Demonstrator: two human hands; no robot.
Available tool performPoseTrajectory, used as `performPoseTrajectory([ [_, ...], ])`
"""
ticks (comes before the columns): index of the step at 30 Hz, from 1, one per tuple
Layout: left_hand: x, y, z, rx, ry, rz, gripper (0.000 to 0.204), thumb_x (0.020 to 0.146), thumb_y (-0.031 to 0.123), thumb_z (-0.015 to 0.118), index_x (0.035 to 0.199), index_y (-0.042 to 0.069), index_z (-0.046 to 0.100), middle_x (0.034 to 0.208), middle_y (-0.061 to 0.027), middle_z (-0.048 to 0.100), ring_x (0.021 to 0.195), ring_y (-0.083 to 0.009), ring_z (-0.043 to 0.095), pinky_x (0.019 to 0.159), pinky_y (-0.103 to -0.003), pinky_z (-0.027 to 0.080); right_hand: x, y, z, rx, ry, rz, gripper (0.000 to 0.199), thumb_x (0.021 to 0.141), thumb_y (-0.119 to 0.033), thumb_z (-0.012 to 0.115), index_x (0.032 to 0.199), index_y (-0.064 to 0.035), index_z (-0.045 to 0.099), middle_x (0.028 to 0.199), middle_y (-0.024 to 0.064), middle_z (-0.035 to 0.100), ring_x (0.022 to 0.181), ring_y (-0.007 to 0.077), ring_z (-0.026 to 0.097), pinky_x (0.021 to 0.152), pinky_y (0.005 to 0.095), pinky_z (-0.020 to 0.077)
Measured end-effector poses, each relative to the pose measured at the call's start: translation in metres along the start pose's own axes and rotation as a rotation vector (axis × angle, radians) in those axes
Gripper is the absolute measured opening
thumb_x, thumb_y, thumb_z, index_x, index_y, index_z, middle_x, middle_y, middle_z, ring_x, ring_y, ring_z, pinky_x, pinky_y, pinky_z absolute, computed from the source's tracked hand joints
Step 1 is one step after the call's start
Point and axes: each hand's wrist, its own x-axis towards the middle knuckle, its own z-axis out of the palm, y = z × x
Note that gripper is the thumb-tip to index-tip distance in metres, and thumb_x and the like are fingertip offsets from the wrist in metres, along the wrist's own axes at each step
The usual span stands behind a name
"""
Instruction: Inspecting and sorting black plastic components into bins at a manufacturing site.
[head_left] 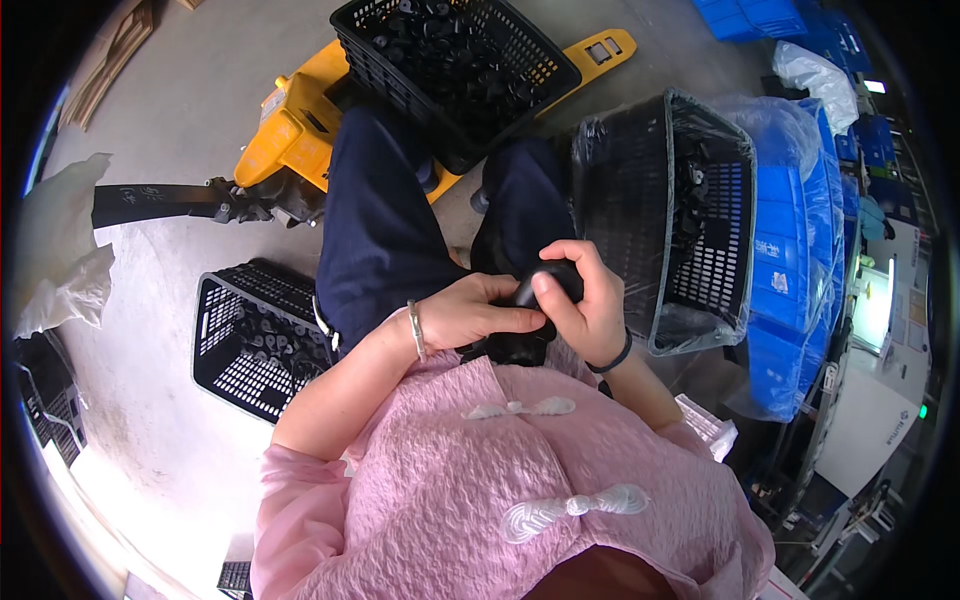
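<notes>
Near the centre of the frame we see both hands brought together around one rounded black part (pixel 558 279), held above the lap. The left hand (pixel 470 313) comes in from the left and grips the part's left side between thumb and fingers; the right hand (pixel 588 303) curls around its right side, thumb laid over the top. Neither hand is spread — both are closed on the same piece. Much of the part is hidden by the fingers, so we cannot tell its full shape.

A pale bracelet (pixel 416 331) circles the left wrist, and a dark band (pixel 613 359) the right.

At the top of the frame we find a black crate (pixel 395 85) heaped with small black pieces (pixel 440 45), standing on a yellow pallet truck (pixel 288 130). To the right of the hands a second crate (pixel 620 235), wrapped in clear film, holds more dark pieces and stands beside blue bins (pixel 778 235). At centre left a smaller crate (pixel 225 386) sits on the floor (pixel 150 370), tilted in our view, with black pieces inside — some of them round-ended.
</notes>
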Motion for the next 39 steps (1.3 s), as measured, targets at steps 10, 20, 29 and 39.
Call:
performPoseTrajectory([
  [10,0.000,0.009,0.002,0.033,0.019,-0.009,0.036,0.079,0.026,0.064,0.103,0.000,0.059,0.095,-0.0032,0.061,0.089,-0.0080,0.053,0.081,-0.020,0.041,0.005,0.017,0.000,0.480,-0.020,0.279,0.035,0.094,-0.025,0.032,0.091,-0.0003,0.057,0.079,0.0026,0.056,0.070,0.0067,0.051,0.064,0.0196,0.0401],
  [20,-0.005,0.006,0.000,0.269,-0.017,0.255,0.032,0.075,0.029,0.065,0.095,0.003,0.063,0.091,-0.0060,0.062,0.086,-0.0130,0.055,0.079,-0.024,0.042,0.020,0.025,-0.005,0.616,0.090,0.454,0.030,0.093,-0.026,0.035,0.097,-0.0041,0.055,0.085,0.0052,0.057,0.072,0.0084,0.053,0.058,0.0190,0.0400],
  [29,0.003,-0.007,0.000,-0.019,-0.042,0.227,0.027,0.074,0.021,0.067,0.093,0.003,0.063,0.092,-0.0027,0.061,0.087,-0.0102,0.054,0.078,-0.023,0.041,0.110,-0.045,0.066,0.643,-0.901,-0.004,0.047,0.088,-0.031,0.047,0.126,-0.0048,0.039,0.112,0.0103,0.050,0.090,0.0122,0.053,0.071,0.0238,0.0430],
  [39,-0.010,-0.017,-0.021,-0.569,-0.188,0.245,0.028,0.080,0.017,0.060,0.104,0.002,0.059,0.095,-0.0033,0.060,0.089,-0.0085,0.054,0.083,-0.023,0.040,0.106,0.001,0.003,0.173,-0.669,0.088,0.044,0.085,-0.010,0.051,0.127,-0.0028,0.037,0.113,0.0108,0.050,0.099,0.0153,0.049,0.085,0.0263,0.0393],
])
